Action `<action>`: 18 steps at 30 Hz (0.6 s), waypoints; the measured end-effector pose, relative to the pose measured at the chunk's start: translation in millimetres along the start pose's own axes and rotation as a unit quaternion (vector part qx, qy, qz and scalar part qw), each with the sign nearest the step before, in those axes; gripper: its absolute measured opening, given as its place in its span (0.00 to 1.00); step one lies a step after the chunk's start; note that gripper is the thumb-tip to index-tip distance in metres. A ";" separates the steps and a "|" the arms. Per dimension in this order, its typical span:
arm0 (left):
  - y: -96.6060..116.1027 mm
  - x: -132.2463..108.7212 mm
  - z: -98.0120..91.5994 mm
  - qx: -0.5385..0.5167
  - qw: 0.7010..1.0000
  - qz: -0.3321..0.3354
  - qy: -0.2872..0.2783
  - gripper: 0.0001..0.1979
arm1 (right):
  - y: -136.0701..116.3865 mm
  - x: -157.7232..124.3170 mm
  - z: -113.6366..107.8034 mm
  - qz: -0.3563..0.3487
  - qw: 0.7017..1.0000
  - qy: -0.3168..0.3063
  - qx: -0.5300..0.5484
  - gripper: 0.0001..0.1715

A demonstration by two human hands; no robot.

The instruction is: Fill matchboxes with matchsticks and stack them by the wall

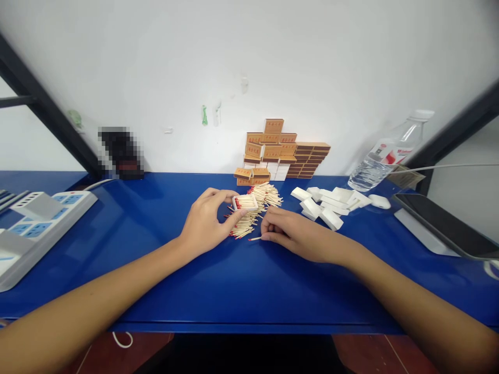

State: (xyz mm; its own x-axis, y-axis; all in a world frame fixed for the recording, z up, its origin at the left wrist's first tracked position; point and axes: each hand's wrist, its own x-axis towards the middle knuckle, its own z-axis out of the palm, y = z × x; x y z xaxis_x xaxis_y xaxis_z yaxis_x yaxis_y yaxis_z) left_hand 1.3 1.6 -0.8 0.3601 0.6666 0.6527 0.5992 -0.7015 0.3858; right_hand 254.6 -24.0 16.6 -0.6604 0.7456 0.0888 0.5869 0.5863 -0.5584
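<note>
My left hand [208, 221] grips a white matchbox tray [251, 209] between thumb and fingers, tilted toward me. Red-tipped matches [245, 201] lie side by side inside it. In a pinch, my right hand [290, 232] holds a single match [255, 238], its red head pointing left, just above or on the blue table. Between and beyond the hands spreads a heap of loose matches [267, 194], partly hidden by the tray and the left hand.
Several matchboxes [272, 151] are stacked against the wall. White empty trays [329, 204] lie scattered to the right, near a plastic bottle [384, 153] and a phone [448, 223]. A power strip [47, 228] occupies the left of the blue table [218, 296].
</note>
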 end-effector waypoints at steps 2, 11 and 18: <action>0.0 0.1 0.1 -0.004 1.000 0.005 -0.007 0.13 | -3.6 -0.5 -3.8 -0.011 0.999 0.030 0.037 0.09; 7.9 -4.4 -0.7 -0.012 0.995 0.085 -0.058 0.18 | 0.2 4.0 5.0 -0.052 0.970 0.231 -0.046 0.05; 5.3 -2.1 -1.3 -0.014 0.998 0.047 -0.026 0.15 | -5.0 2.5 5.2 -0.056 0.961 0.264 -0.061 0.04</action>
State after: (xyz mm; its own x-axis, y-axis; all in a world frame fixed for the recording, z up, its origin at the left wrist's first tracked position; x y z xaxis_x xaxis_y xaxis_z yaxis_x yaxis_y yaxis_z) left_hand 2.8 -3.8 0.7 0.4516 0.6093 0.6518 0.5407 -0.7680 0.3433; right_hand 247.6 -26.7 15.2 -0.4114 0.7138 0.5667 0.5980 0.6807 -0.4232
